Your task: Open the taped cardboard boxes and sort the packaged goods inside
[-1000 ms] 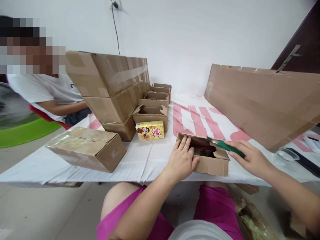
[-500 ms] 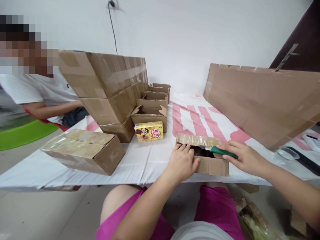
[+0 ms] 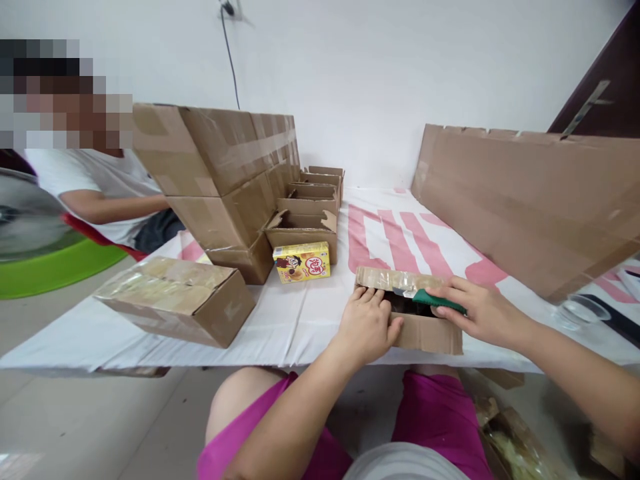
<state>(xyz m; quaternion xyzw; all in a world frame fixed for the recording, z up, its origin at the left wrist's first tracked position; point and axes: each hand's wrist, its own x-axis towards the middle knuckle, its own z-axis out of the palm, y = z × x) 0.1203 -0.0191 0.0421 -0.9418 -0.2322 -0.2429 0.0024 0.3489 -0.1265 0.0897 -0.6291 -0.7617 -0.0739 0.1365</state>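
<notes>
A small cardboard box [image 3: 425, 334] lies near the table's front edge, its taped flap lifted along the far side and a dark gap showing inside. My left hand [image 3: 367, 327] grips the box's left end, with fingers over the opening and thumb on the near flap. In my right hand [image 3: 475, 308] is a green-handled utility knife [image 3: 440, 301], fingers closed round the handle. Its blade end points left and lies against the taped flap above the gap. What is inside the box is too dark to make out.
A yellow printed carton [image 3: 303, 262] stands left of centre, before a row of open boxes [image 3: 303, 237]. A taped box [image 3: 175, 300] sits at left beside stacked cartons [image 3: 215, 153]. A cardboard panel [image 3: 525, 200] leans at right, near a clear cup [image 3: 575, 312]. Another person [image 3: 95, 180] sits at far left.
My right hand has drawn the utility knife a little to the left along the flap. My left hand keeps its place on the box. The whole view has shifted slightly.
</notes>
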